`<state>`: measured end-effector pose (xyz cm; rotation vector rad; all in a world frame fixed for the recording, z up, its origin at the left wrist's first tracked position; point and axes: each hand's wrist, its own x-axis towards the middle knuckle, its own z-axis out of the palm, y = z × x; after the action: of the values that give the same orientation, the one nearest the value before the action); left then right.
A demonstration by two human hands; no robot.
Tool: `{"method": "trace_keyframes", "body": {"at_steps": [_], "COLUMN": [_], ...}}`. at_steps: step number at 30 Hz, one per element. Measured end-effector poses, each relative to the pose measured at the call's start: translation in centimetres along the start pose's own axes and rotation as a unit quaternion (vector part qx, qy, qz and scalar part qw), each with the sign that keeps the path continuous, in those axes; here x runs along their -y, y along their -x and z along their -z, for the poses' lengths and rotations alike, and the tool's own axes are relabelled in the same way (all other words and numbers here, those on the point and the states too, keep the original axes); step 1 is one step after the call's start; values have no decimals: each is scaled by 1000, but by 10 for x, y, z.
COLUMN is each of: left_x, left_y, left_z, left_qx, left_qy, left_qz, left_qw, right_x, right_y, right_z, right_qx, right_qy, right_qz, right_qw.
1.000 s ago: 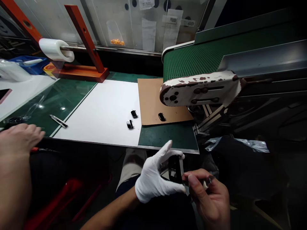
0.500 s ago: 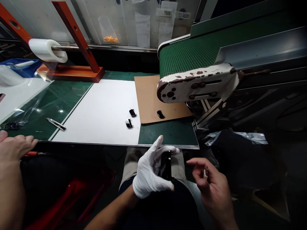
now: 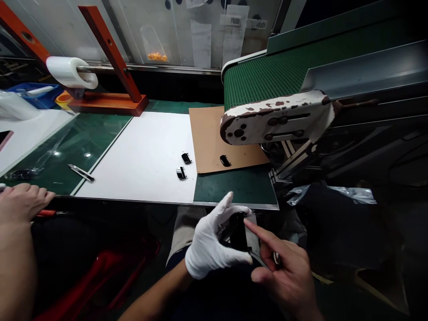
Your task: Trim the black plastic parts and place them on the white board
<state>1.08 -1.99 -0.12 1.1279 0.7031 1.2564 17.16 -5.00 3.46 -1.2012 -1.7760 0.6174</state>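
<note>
My left hand (image 3: pixel 212 243), in a white glove, grips a glossy black plastic part (image 3: pixel 238 234) between thumb and fingers, above my lap. My bare right hand (image 3: pixel 287 265) is beside it, the index finger stretched out to the part's upper right edge. In the curled fingers of that hand sits a slim object with a pale, shiny end (image 3: pixel 277 258); its kind is hidden. Two small black parts lie on the white sheet (image 3: pixel 147 156), one of them a glossy piece (image 3: pixel 181 173). Another black part (image 3: pixel 225 160) rests on the brown cardboard (image 3: pixel 207 138).
A green conveyor belt (image 3: pixel 261 80) overhangs the cardboard. At the left, a roll of clear film (image 3: pixel 65 72) hangs on an orange stand (image 3: pixel 107 104). A pen-like tool (image 3: pixel 81 172) lies near the table edge. Another person's hand (image 3: pixel 25 200) is at the far left.
My right hand has moved left to the black part, its index finger now stretched out to it. My left hand has turned the part so more of its dark face shows.
</note>
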Motion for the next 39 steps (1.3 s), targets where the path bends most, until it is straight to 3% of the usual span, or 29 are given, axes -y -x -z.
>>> {"method": "trace_keyframes", "body": {"at_steps": [11, 15, 18, 24, 30, 39], "left_x": [-10, -15, -17, -20, -20, -21], "left_y": [2, 0, -1, -3, -5, -4], "left_z": [-1, -2, -2, -6, -8, -9], "left_qx": [-8, -6, 10, 31, 46, 46], "left_qy": [-156, -163, -171, -188, -155, -116], "left_qz": [-20, -20, -31, -68, -94, -68], "left_qw": [987, 986, 985, 979, 982, 990], "right_x": [-3, -9, -11, -5, -2, -4], "right_y": [8, 8, -1, -23, -26, -26], "right_z": [5, 5, 5, 8, 6, 2], "right_qx": [-16, -36, -11, 87, 78, 73], "right_qy": [37, 56, 75, 130, 105, 112], "right_qz": [45, 5, -32, 18, 34, 53], "right_qw": [998, 998, 997, 988, 991, 990]}}
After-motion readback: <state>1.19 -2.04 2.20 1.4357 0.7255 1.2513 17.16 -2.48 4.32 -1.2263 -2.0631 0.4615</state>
